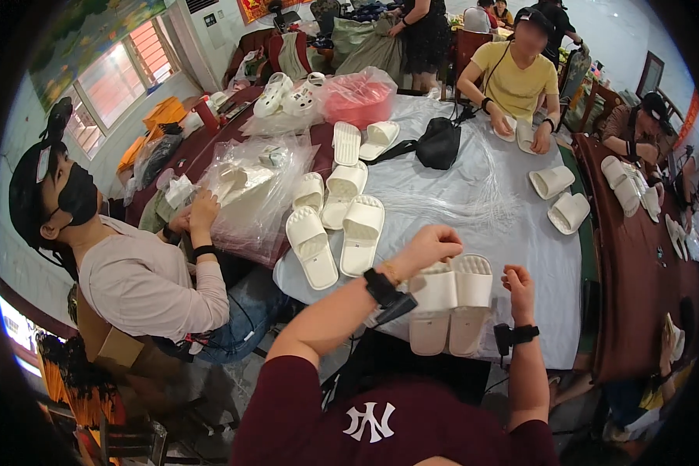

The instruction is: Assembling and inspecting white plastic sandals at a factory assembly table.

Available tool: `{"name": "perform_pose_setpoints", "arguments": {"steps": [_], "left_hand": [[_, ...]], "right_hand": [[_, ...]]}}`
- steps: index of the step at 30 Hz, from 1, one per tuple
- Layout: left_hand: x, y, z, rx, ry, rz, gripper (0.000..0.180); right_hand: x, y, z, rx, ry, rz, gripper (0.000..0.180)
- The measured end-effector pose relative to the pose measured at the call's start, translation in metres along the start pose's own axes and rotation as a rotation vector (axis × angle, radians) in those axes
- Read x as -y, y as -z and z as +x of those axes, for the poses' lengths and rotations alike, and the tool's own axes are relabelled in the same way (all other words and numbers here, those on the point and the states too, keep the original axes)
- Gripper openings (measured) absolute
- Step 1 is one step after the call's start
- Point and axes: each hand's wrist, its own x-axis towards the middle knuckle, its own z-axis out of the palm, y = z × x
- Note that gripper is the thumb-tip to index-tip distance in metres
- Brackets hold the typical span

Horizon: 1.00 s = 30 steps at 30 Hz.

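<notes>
1. A pair of cream-white moulded slide slippers with broad straps [435, 293] sits directly in front of the wearer, side by side and touching, at the near edge of the table, open heels toward the body.
2. The wearer's left hand [436, 244], with a black band at its wrist, is just above the far end of the left slipper in that pair. Its fingers are bent and drawn close together; I cannot tell whether they pinch anything thin.
3. The right hand [519, 287], also black-banded at the wrist, is raised just beside the right slipper, apart from it. Its fingers are curled inward; whether something fine lies between them I cannot tell.
4. Beneath spreads a pale grey-white, creased table cover [419, 206].
5. To the left stand two large cream slides [363, 233], with more cream slides [344, 185] behind them.
6. Further left, a seated co-worker in a black face mask [147, 268] has hands at clear plastic bags [248, 194].
7. Beyond the middle lie loose thin white strands [481, 198] and a soft black fabric pouch [439, 144].
8. Farther off, a co-worker in a yellow top [520, 78] handles cream slippers near the table's far edge.
</notes>
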Motion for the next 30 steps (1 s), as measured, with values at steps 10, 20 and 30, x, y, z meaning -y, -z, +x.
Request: {"name": "perform_pose_setpoints", "arguments": {"steps": [10,20,30], "left_hand": [[-0.121,0.126,-0.038,-0.147,0.104,0.402,0.010],[-0.055,0.276,0.001,-0.701,-0.159,0.935,0.029],[0.045,0.071,-0.034,-0.296,-0.124,0.726,0.032]], "right_hand": [[-0.019,0.055,-0.024,-0.121,-0.123,-0.069,0.021],[-0.013,0.040,-0.026,-0.143,-0.141,0.097,0.024],[-0.023,0.045,-0.026,-0.095,-0.086,0.114,0.023]]}}
